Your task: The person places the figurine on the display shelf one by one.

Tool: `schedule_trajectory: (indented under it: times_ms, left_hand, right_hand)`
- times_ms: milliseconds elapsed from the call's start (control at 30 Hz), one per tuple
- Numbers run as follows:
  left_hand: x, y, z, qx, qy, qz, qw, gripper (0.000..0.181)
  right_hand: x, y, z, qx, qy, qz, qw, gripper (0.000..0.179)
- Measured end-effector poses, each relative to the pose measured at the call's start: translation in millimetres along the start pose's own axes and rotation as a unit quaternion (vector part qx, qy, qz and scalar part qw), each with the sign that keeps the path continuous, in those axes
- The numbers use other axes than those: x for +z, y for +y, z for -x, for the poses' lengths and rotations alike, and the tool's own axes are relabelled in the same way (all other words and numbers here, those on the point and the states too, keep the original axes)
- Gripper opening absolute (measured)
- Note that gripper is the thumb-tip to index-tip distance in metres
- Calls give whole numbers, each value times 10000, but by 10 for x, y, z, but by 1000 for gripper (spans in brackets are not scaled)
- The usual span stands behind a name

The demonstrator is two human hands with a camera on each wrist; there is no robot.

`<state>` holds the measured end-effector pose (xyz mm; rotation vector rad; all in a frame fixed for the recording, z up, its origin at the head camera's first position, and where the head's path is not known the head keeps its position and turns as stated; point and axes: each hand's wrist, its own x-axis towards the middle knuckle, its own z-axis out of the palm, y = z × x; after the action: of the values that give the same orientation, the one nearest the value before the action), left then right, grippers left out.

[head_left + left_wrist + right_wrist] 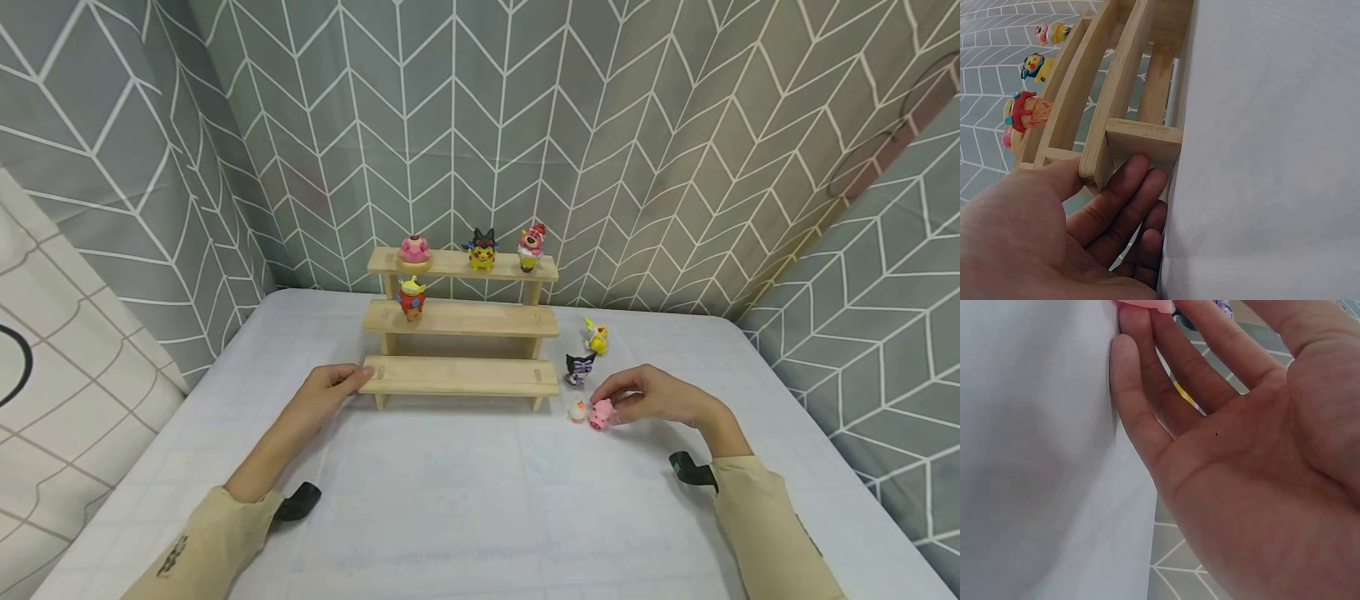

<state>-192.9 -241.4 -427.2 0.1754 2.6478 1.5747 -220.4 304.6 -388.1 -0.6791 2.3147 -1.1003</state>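
A three-tier wooden shelf [461, 375] stands on the white table. My left hand [330, 387] grips the left end of its lowest step, thumb on top and fingers underneath, as the left wrist view shows. To the right of the shelf, my right hand [660, 396] pinches a pink pig figurine [602, 414] low over the cloth. Just left of the pig is a small white figurine [577, 411] with an orange top. Behind them stand a black-and-purple figurine [579, 369] and a yellow-and-white one [596, 336]. In the right wrist view only the pig's pink edge [1147, 303] shows.
On the top step stand a pink figurine [414, 250], a yellow figurine with a dark hood [482, 249] and a pink bear figurine [531, 247]. A red-and-green alien figurine [411, 298] is on the middle step's left. A patterned curtain [495, 125] hangs behind the table [450, 508].
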Motion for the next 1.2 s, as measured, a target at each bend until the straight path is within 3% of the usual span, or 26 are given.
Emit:
schedule_trajectory:
  times_ms: [300, 567, 700, 933, 1200]
  left_hand:
    - [-4, -23, -13, 14, 13, -53, 10000, 48]
    - [7, -13, -12, 48, 24, 55, 10000, 44]
    - [-4, -16, -13, 48, 4, 50, 10000, 44]
    - [-18, -10, -2, -44, 1, 67, 10000, 45]
    - [2, -9, -2, 46, 38, 81, 9999, 44]
  right_hand:
    - [-3, 0, -2, 48, 158, 243, 9996, 35]
    - [-135, 0, 174, -119, 1064, 367, 9936, 29]
    - [-200, 3, 229, -285, 1294, 351, 9906, 29]
    - [-210, -55, 232, -313, 1703, 257, 9846, 31]
    - [-181, -186, 177, -439, 2442, 352, 9681, 32]
